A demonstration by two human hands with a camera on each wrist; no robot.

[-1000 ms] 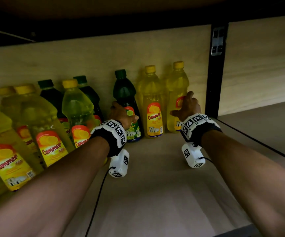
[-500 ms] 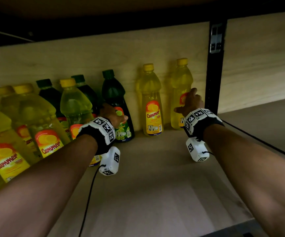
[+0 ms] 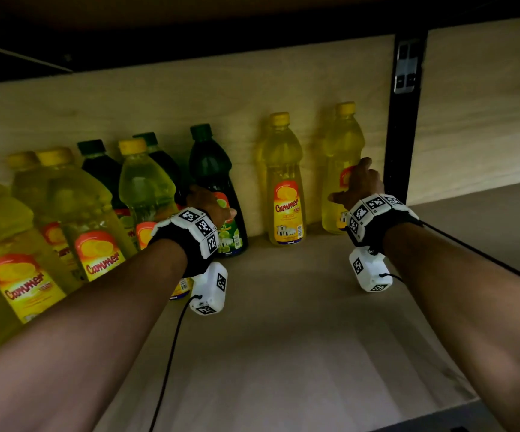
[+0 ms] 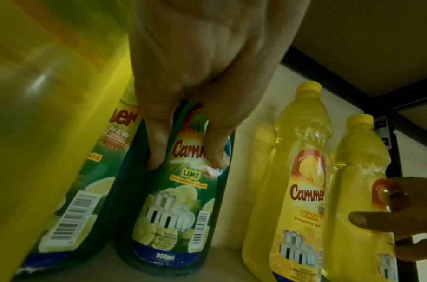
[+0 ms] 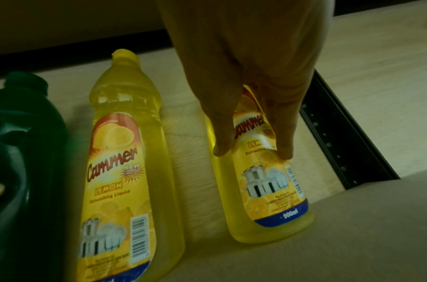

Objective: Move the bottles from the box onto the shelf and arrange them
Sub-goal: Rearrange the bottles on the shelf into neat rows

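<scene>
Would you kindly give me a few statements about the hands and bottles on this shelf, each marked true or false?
1. The left hand grips a green lime bottle. True.
2. The right hand holds the yellow bottle nearest the black upright. True; that is the rightmost lemon bottle.
3. The middle lemon bottle, between the two held ones, lies on its side. False; it stands upright, and no hand touches it.
4. Every bottle on the shelf has a yellow cap. False; several have dark green caps.
5. The lime bottle's label reads 500ml. False; it reads 900ml.
</scene>
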